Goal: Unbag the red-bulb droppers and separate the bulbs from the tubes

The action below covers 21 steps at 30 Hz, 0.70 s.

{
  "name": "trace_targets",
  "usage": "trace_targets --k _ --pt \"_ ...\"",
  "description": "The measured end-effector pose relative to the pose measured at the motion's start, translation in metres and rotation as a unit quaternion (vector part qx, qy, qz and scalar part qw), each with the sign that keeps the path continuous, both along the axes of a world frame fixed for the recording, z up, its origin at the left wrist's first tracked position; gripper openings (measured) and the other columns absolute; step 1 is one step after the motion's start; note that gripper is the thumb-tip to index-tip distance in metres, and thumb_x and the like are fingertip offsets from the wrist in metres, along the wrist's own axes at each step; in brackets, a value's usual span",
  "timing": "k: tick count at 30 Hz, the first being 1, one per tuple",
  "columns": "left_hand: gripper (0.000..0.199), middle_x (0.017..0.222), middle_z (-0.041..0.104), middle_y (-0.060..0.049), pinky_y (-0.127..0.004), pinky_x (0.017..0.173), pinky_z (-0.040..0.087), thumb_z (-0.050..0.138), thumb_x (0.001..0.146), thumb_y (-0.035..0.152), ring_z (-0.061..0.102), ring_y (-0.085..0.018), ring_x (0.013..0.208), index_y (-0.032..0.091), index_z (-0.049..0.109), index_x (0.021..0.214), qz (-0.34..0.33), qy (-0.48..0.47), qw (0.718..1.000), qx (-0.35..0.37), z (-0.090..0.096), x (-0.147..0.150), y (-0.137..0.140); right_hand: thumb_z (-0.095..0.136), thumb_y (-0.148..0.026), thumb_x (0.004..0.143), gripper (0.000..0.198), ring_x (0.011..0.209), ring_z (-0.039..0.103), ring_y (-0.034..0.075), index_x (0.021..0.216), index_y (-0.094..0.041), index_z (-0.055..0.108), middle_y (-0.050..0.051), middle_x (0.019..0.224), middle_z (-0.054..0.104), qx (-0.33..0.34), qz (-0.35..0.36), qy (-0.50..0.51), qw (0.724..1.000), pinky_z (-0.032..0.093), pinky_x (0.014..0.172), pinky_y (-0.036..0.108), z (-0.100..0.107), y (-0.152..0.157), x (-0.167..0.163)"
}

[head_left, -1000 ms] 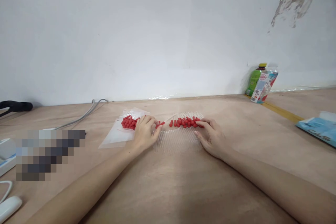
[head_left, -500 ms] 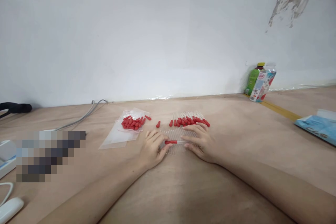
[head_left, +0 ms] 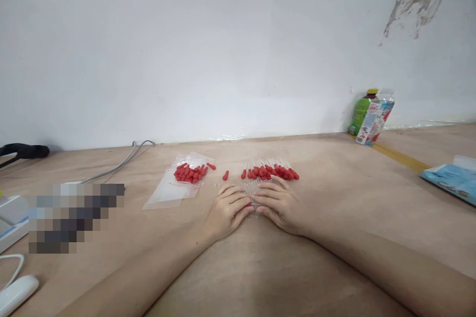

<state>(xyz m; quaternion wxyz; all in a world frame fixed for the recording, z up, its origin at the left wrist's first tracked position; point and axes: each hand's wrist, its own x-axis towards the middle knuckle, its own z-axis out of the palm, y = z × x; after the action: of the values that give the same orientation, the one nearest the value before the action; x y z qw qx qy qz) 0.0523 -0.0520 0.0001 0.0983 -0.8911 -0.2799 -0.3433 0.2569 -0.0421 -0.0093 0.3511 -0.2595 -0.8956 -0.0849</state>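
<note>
My left hand is closed on a red rubber dropper bulb, mostly covered by the fingers. Facing it, my right hand pinches a glass dropper tube, nearly all hidden now. The fingertips of both hands almost meet. Under and behind them lies a row of loose clear glass tubes. Just beyond is a group of droppers, red bulbs toward me and thin tips toward the wall. A single red bulb rests left of that group. Further left, many red bulbs are heaped on a clear plastic bag.
Two drink bottles stand against the wall at the back right. A blue packet lies at the right edge. Grey cables, a white power strip and a white rounded device are on the left.
My hands have come closer together, pushing the red bulb and the glass tube toward each other. The bulb, plainly visible before, is now mostly covered by my left fingers.
</note>
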Motion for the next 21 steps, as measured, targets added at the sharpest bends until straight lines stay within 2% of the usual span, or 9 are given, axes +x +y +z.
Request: trace_targets --k 7,15,21 --pt "0.015 0.095 0.067 -0.003 -0.039 0.099 0.029 0.047 0.084 0.021 0.054 -0.018 0.102 0.019 0.058 0.094 -0.003 0.047 0.999 0.002 0.004 0.001 -0.006 0.045 -0.017 0.085 0.022 0.109 0.05 0.015 0.104 -0.017 0.058 0.005 0.105 0.064 0.041 0.077 0.037 0.995 0.03 0.103 0.041 -0.011 0.005 -0.003" --pt "0.015 0.093 0.067 -0.003 -0.041 0.102 0.025 0.044 0.085 0.02 0.053 -0.017 0.106 0.019 0.058 0.092 -0.003 0.074 0.997 -0.003 0.005 -0.003 -0.008 0.046 -0.013 0.084 0.024 0.111 0.05 0.017 0.106 -0.016 0.057 0.006 0.097 0.067 0.076 0.088 0.02 0.993 0.032 0.103 0.042 -0.008 0.0 0.003" --pt "0.018 0.089 0.067 -0.004 -0.042 0.102 0.026 0.041 0.087 0.021 0.053 -0.018 0.107 0.019 0.059 0.088 -0.009 0.083 0.996 -0.002 0.007 -0.002 -0.009 0.046 -0.012 0.083 0.032 0.111 0.05 0.018 0.114 -0.017 0.052 0.005 0.1 0.066 0.1 0.108 0.03 0.989 0.034 0.102 0.043 -0.015 0.004 0.007"
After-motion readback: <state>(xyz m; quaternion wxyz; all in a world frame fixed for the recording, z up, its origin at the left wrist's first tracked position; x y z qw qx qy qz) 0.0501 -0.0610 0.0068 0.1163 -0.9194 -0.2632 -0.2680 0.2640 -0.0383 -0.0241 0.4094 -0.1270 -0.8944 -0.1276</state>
